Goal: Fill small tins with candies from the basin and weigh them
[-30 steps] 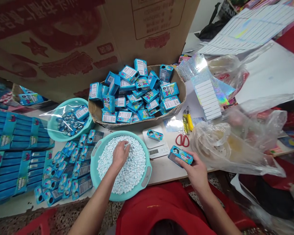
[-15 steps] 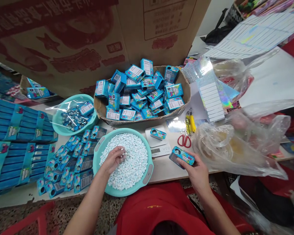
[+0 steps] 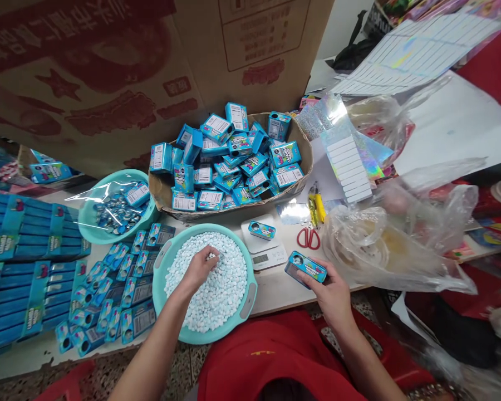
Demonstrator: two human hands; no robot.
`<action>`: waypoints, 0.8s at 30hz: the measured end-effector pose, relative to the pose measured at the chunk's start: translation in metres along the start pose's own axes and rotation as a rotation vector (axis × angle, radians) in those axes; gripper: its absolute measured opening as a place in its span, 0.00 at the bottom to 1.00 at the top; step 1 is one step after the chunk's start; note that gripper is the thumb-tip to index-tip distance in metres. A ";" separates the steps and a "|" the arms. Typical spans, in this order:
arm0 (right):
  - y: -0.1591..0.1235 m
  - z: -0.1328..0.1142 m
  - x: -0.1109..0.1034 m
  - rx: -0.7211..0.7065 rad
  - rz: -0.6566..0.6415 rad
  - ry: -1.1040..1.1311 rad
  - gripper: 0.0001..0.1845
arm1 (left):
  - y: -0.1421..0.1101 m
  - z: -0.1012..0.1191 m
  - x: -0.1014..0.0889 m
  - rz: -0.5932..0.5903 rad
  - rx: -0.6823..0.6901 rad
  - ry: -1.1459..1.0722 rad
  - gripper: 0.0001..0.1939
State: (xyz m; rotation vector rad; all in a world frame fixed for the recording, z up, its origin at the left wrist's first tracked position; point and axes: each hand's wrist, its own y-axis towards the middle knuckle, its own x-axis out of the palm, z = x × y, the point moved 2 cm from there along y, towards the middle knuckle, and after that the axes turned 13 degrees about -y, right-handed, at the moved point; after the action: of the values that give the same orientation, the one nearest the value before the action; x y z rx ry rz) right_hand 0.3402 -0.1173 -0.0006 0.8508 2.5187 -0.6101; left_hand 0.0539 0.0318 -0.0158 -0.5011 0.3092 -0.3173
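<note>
Beneath the left hand (image 3: pixel 199 270), fingers curled, hold unclear, small pale-blue pellets (image 3: pixel 219 298) are seemingly gathered; by the right hand (image 3: pixel 332 287), a glossy blue rectangular box (image 3: pixel 313 271) is gripped. A firm pinch seems needed next.

Red scissors (image 3: pixel 308 239) and yellow tool (image 3: pixel 319 209) beside clear plastic bag (image 3: pixel 404 253)

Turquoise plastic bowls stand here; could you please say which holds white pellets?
The nearer turquoise plastic bowl, with the left hand at its white pellets; the farther bowl holds shiny round pieces and a blue box.
</note>
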 end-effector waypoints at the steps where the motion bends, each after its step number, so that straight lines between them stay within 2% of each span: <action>1: 0.000 0.001 -0.001 0.002 0.001 0.002 0.24 | 0.000 0.002 0.000 -0.011 0.026 0.075 0.08; 7: 0.004 0.003 -0.004 0.023 0.007 0.021 0.25 | 0.000 0.028 0.010 -0.061 0.089 0.414 0.07; 11: 0.006 0.005 -0.003 0.051 -0.009 0.052 0.26 | 0.002 0.033 0.013 -0.102 0.112 0.597 0.08; 14: 0.008 0.007 -0.003 0.063 -0.012 0.058 0.26 | 0.000 0.034 0.010 -0.140 0.219 0.674 0.10; 17: 0.010 0.008 -0.003 0.053 -0.021 0.052 0.25 | 0.003 0.047 0.013 -0.089 0.337 0.688 0.13; 20: 0.012 0.007 -0.003 0.048 -0.027 0.028 0.26 | 0.017 0.068 0.038 -0.086 0.488 0.680 0.18; 22: 0.012 0.006 -0.002 0.053 -0.037 0.019 0.26 | 0.030 0.079 0.066 -0.133 0.617 0.739 0.22; 24: 0.012 0.005 -0.002 0.056 -0.054 0.006 0.27 | 0.043 0.084 0.095 -0.180 0.675 0.855 0.23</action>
State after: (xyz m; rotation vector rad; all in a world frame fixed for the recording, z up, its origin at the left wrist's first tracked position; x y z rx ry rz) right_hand 0.3505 -0.1127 -0.0066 0.8077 2.5480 -0.6989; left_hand 0.1802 0.0673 0.0123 0.3074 0.9445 -0.7739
